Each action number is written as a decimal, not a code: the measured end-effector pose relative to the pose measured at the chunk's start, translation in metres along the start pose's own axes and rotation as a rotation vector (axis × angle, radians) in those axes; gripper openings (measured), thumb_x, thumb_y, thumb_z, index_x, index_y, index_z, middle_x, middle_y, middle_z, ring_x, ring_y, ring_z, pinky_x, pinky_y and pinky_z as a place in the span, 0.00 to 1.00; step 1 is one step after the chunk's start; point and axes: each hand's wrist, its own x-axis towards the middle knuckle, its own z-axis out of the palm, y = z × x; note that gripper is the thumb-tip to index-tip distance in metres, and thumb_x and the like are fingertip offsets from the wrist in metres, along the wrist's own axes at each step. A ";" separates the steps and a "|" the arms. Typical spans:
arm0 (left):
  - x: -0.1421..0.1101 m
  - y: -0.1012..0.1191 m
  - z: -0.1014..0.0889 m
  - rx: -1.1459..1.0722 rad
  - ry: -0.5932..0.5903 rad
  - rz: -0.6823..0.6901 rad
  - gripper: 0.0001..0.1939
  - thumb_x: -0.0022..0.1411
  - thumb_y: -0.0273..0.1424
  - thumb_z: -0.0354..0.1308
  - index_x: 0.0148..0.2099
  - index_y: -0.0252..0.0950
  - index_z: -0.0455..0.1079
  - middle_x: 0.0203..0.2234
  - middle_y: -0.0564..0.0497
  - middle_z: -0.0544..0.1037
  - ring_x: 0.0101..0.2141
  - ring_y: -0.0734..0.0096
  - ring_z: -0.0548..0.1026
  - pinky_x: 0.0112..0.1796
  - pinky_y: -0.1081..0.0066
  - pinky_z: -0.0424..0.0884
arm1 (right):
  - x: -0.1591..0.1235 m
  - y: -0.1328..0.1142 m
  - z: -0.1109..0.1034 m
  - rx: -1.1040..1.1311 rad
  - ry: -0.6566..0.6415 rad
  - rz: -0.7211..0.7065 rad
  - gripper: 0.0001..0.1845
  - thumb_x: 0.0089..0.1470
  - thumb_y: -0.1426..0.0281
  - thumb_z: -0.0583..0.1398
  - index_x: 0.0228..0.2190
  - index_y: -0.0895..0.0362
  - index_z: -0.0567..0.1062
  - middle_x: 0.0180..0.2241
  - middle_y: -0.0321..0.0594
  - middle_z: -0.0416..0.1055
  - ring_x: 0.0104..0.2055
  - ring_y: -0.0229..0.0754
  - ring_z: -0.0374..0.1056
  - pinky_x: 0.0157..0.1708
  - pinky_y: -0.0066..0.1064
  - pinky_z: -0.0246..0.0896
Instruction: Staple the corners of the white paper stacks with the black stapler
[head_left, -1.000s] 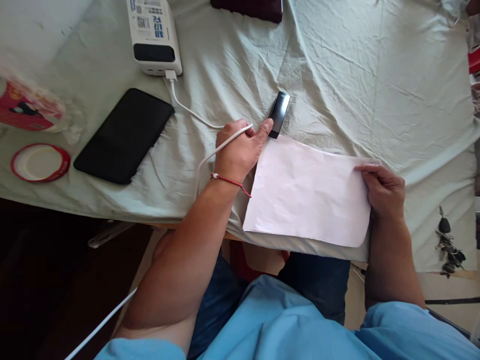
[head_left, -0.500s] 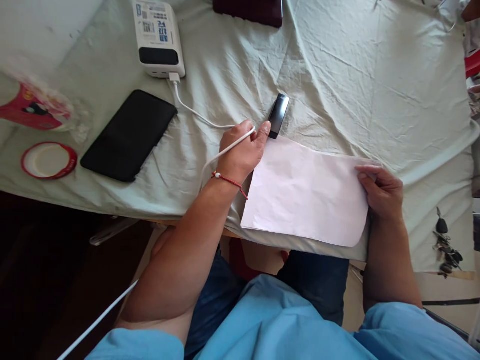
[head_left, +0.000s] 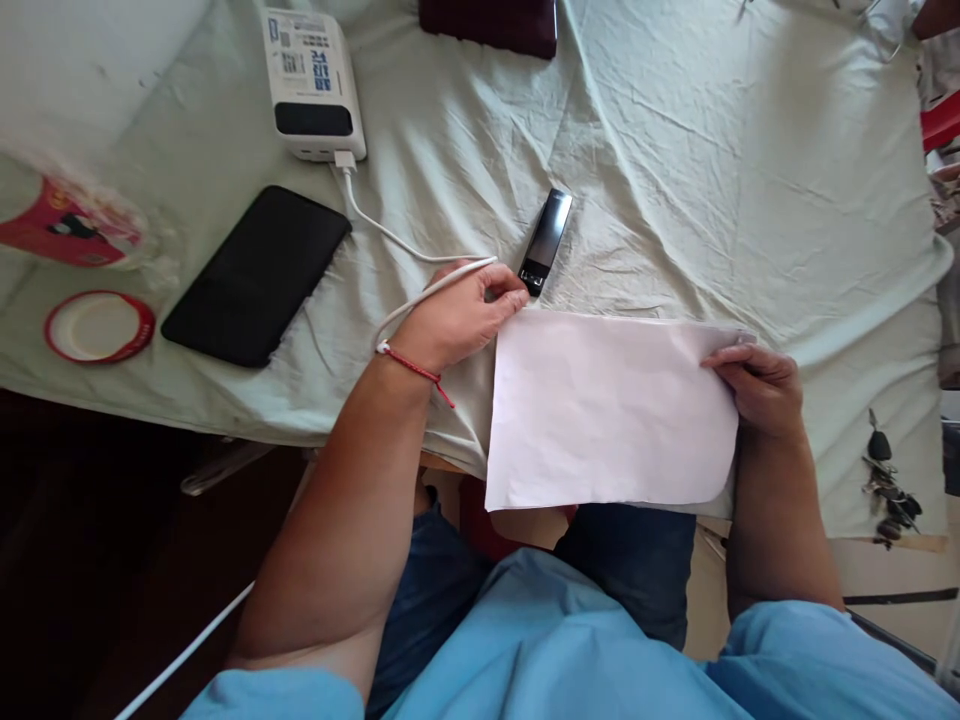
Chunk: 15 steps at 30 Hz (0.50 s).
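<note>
A white sheet of paper [head_left: 611,410], seemingly more than one layer, lies at the table's front edge and reaches slightly over it. My left hand [head_left: 457,315] is closed in a pinch at its upper left corner, which the fingers partly hide. Just beyond those fingertips lies a slim black mobile phone [head_left: 548,235], very near or touching them. A white cable [head_left: 409,252] runs over the back of my left hand. My right hand [head_left: 765,385] pinches the paper's upper right corner between thumb and fingers.
On the left are a white power bank [head_left: 315,70] with the cable plugged in, a black tablet-like slab [head_left: 255,275], a red-rimmed tape roll [head_left: 99,326] and a pink-labelled plastic package [head_left: 71,220]. A dark red item [head_left: 491,22] lies behind; keys [head_left: 890,490] rest at right.
My left hand has moved toward me and slightly left, off the phone's lower end, which now shows. The paper's left side has come nearer to me with it. My right hand has barely shifted.
</note>
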 end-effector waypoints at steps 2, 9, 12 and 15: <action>0.000 0.002 0.000 -0.032 -0.124 0.003 0.12 0.68 0.37 0.60 0.43 0.39 0.83 0.37 0.50 0.85 0.40 0.64 0.79 0.42 0.67 0.72 | 0.000 -0.001 0.002 0.023 0.034 -0.002 0.10 0.44 0.59 0.76 0.23 0.50 0.86 0.23 0.37 0.78 0.25 0.37 0.63 0.26 0.34 0.50; 0.000 0.005 -0.003 0.018 -0.146 -0.014 0.04 0.60 0.31 0.63 0.32 0.40 0.78 0.27 0.53 0.76 0.34 0.65 0.73 0.38 0.67 0.69 | 0.001 -0.010 0.012 0.109 0.151 0.018 0.17 0.43 0.59 0.78 0.37 0.47 0.88 0.30 0.36 0.81 0.29 0.39 0.67 0.28 0.32 0.62; 0.001 0.003 -0.001 0.011 -0.092 0.002 0.08 0.61 0.32 0.63 0.29 0.40 0.74 0.25 0.54 0.73 0.32 0.66 0.70 0.37 0.66 0.69 | 0.003 -0.015 0.014 0.258 0.164 0.122 0.40 0.38 0.60 0.80 0.55 0.42 0.83 0.28 0.31 0.79 0.23 0.37 0.64 0.22 0.28 0.59; 0.001 0.004 0.001 -0.046 -0.080 -0.012 0.15 0.65 0.34 0.62 0.25 0.40 0.67 0.22 0.55 0.67 0.28 0.70 0.64 0.34 0.66 0.65 | 0.004 -0.019 0.013 0.357 0.180 0.165 0.44 0.33 0.61 0.82 0.55 0.45 0.83 0.28 0.30 0.79 0.22 0.36 0.65 0.20 0.27 0.61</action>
